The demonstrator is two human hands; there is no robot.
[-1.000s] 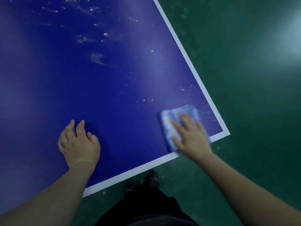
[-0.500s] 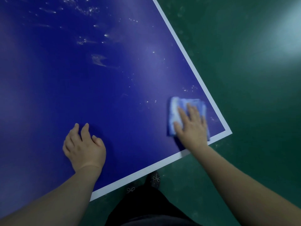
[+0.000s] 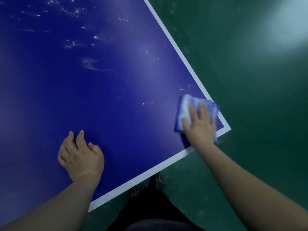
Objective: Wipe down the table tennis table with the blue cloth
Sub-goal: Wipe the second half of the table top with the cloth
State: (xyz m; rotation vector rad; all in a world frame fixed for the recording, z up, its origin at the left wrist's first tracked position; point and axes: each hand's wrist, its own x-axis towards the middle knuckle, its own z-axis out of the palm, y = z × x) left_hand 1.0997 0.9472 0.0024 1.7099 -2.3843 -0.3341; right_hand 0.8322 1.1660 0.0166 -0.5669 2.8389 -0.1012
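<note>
Pressing flat, right hand (image 3: 200,127) pins blue cloth (image 3: 187,104) at table (image 3: 100,97) corner.

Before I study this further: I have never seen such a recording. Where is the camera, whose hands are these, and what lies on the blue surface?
There is no machine here. A person wears a camera on the head, so the picture looks down past their own arms. The blue surface is a table tennis table with a white edge line; the green around it is the floor. The right hand presses flat on a blue cloth near the table's corner. The left hand rests on the bare table and holds nothing. Pale specks and smears lie farther up the table.
</note>
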